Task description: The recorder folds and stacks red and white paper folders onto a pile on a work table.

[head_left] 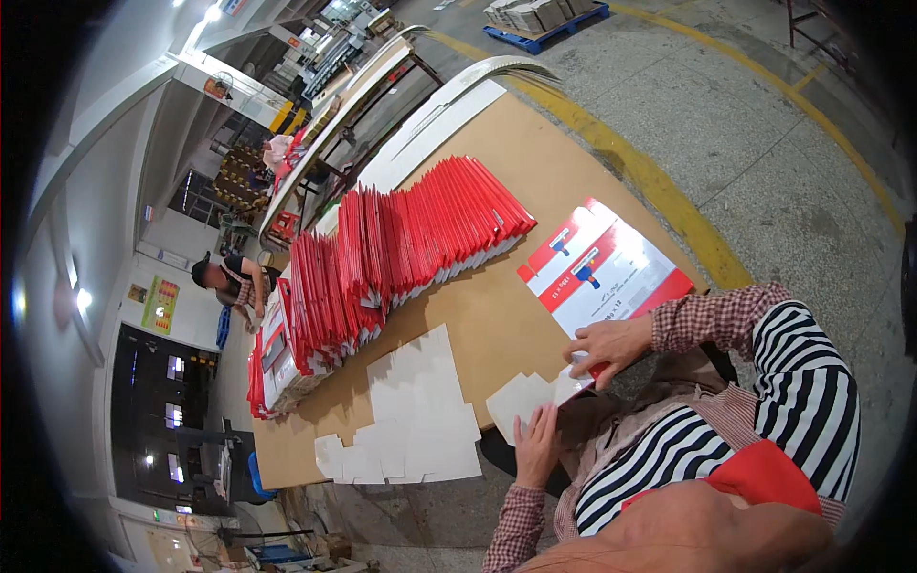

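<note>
In front of me, at the table's near edge, a small folded carton blank (521,401) shows its plain grey-white inside, with a bit of red and white print near my fingers. My left hand (537,444) lies on its lower edge with the fingers stretched out. Bent over its upper right part, my right hand (611,349) grips it, the fingertips partly hidden. Just beyond my right hand lies a flat red and white printed carton (611,263). To the left, several plain grey-white blanks (420,401) overlap in a spread pile.
A long row of red folded cartons (420,234) leans across the brown tabletop (516,143). White sheets (430,129) lie along the far side. Beyond are another table (334,124), a blue pallet with stacked goods (544,33), and a person (234,282) at the left.
</note>
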A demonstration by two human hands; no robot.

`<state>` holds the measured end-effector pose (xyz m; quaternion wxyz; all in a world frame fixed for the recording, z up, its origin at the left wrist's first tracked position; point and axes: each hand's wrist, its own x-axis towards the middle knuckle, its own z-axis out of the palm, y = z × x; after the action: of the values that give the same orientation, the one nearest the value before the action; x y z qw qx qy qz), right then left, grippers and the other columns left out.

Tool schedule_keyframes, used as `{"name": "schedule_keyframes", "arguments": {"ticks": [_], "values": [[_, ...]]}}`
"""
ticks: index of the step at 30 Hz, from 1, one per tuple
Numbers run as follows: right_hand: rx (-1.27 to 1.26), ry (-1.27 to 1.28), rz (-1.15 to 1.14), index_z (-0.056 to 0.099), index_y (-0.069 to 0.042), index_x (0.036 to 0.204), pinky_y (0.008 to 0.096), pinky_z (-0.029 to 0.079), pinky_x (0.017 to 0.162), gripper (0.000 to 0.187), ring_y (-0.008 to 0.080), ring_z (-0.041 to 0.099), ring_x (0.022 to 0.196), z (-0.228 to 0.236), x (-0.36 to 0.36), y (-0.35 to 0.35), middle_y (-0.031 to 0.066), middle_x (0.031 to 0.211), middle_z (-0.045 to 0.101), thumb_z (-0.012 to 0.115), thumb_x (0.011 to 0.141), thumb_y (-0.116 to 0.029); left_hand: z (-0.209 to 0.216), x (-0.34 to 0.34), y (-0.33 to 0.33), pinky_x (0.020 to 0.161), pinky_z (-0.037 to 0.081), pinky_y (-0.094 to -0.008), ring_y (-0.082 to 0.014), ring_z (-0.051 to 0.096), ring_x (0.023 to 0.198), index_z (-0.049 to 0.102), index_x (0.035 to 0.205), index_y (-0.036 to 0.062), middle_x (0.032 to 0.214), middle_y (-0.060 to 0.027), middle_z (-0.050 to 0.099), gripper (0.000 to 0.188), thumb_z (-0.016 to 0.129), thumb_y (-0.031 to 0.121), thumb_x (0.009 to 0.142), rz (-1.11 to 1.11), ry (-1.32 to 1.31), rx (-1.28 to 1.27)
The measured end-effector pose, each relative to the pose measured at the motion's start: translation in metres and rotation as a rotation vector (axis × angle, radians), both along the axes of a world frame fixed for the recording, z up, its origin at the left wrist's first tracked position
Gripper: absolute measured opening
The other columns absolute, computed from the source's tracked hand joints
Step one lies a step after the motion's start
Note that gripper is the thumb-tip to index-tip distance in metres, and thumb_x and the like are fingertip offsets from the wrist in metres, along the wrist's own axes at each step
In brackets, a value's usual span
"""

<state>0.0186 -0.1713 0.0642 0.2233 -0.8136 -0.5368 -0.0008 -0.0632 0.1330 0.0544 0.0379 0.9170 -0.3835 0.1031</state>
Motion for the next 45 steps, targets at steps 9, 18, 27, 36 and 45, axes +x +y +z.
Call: {"name": "schedule_keyframes", "arguments": {"ticks": [9,18,27,36,45], "values": [[0.063,0.016,-0.009,0.059,-0.014,0.117,0.0396,0.045,0.076,0.055,0.0296,0.048,0.091,-0.009,-0.018,0.0,0.0097,0.117,0.048,0.057,0.081,-0.056,-0.057,-0.015,-0.035,0.085,0.046,-0.0355,-0.0234,0.05,0.106,0.03,0.134,0.0065,0.127,-0.0118,0.045,0.062,0.067,0.01,0.084,0.948,0.373,-1.91],[0.082,0.062,-0.065,0.058,-0.012,0.117,0.0454,0.042,0.083,0.06,0.0364,0.049,0.098,-0.007,-0.012,0.0,0.0165,0.125,0.047,0.065,0.074,-0.053,-0.037,0.042,-0.07,0.092,0.04,-0.045,-0.033,0.051,0.107,0.049,0.111,0.0024,0.118,-0.0186,0.053,0.047,0.074,0.012,0.072,0.147,-0.102,-0.769],[0.061,-0.048,-0.511,0.049,-0.012,0.127,0.0438,0.033,0.104,0.075,0.0324,0.035,0.129,0.003,-0.026,-0.042,0.0135,0.138,0.04,0.081,0.059,-0.022,-0.004,0.075,-0.099,0.109,0.014,-0.0537,-0.0383,0.023,0.136,0.023,0.142,-0.0038,0.146,-0.0227,0.025,0.11,0.032,0.082,0.073,-0.012,0.207,-0.349],[-0.03,-0.016,-0.481,0.047,-0.007,0.129,0.0453,0.028,0.107,0.075,0.0335,0.032,0.131,-0.005,-0.031,-0.044,0.0154,0.141,0.037,0.064,0.07,-0.051,-0.014,0.077,-0.109,0.108,0.015,-0.0554,-0.0386,0.021,0.137,0.027,0.141,-0.0036,0.147,-0.0219,0.024,0.096,0.037,0.071,0.081,0.052,0.166,-0.11],[0.079,-0.07,-0.879,0.054,-0.008,0.123,0.0422,0.033,0.104,0.046,0.0317,0.043,0.124,-0.021,-0.036,-0.104,0.0165,0.133,0.046,0.065,0.081,-0.025,-0.016,0.091,-0.125,0.107,0.016,-0.0586,-0.0501,0.016,0.134,0.034,0.142,0.0131,0.148,-0.0213,0.022,0.062,0.051,0.043,0.09,0.164,0.178,-0.055]]}}
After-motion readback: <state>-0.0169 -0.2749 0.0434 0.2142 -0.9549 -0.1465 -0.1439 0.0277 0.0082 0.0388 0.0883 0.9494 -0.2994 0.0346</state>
